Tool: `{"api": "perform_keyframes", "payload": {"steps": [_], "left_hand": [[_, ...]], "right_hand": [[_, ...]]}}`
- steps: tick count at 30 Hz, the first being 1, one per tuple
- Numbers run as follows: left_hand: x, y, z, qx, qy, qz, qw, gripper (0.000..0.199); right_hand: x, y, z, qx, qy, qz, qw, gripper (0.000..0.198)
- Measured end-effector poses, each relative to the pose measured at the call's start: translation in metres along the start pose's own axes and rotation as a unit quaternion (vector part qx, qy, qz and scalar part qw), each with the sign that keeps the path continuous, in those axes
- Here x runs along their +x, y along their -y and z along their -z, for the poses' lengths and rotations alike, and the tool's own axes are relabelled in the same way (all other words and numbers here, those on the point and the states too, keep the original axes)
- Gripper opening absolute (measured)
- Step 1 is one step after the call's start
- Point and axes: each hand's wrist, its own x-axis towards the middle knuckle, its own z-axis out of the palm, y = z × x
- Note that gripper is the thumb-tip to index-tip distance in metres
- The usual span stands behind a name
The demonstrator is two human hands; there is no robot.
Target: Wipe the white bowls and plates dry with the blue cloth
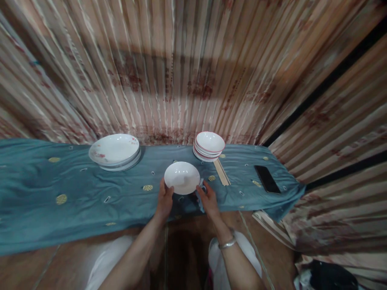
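A white bowl (182,177) is held between my two hands over the front part of the cloth-covered table, its inside turned up toward me. My left hand (165,198) grips its left rim, thumb on the near edge. On the opposite side, my right hand (208,198) pinches the rim and also has a light blue cloth (200,198) bunched in its fingers. Behind the bowl to the right stands a stack of white bowls (210,143) with red rims. Under that stack's near side, several wooden chopsticks (222,172) lie side by side.
A stack of large white oval plates (116,149) with red flowers sits at the left. A black phone (267,179) lies toward the table's right end. The teal patterned tablecloth (81,217) hangs over the front edge. Pleated curtains (193,72) close off the back and right.
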Motion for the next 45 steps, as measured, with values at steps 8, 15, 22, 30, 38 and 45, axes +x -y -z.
{"api": "perform_keyframes", "payload": {"steps": [8,15,22,30,38,45], "left_hand": [[-0.001,-0.018,-0.002,-0.142,0.004,0.108,0.984,0.042],[-0.001,-0.023,0.002,-0.173,0.017,0.134,0.976,0.046],[-0.004,-0.033,0.004,-0.17,0.038,0.166,0.971,0.058],[-0.003,-0.034,0.001,-0.197,0.066,0.162,0.965,0.062],[-0.001,-0.033,0.001,-0.199,0.054,0.17,0.964,0.064],[-0.002,-0.033,0.002,-0.202,0.065,0.15,0.966,0.064]], "right_hand": [[0.01,0.016,0.003,-0.139,-0.027,0.256,0.956,0.051],[0.047,0.034,-0.037,-0.345,0.128,0.334,0.868,0.056],[0.055,0.045,-0.016,-0.418,0.209,0.351,0.811,0.04],[0.056,0.049,-0.038,-0.376,0.392,0.27,0.795,0.036],[0.064,0.035,-0.072,-0.319,0.282,0.349,0.835,0.045],[0.071,0.045,-0.064,-0.508,0.201,0.357,0.757,0.041]]}}
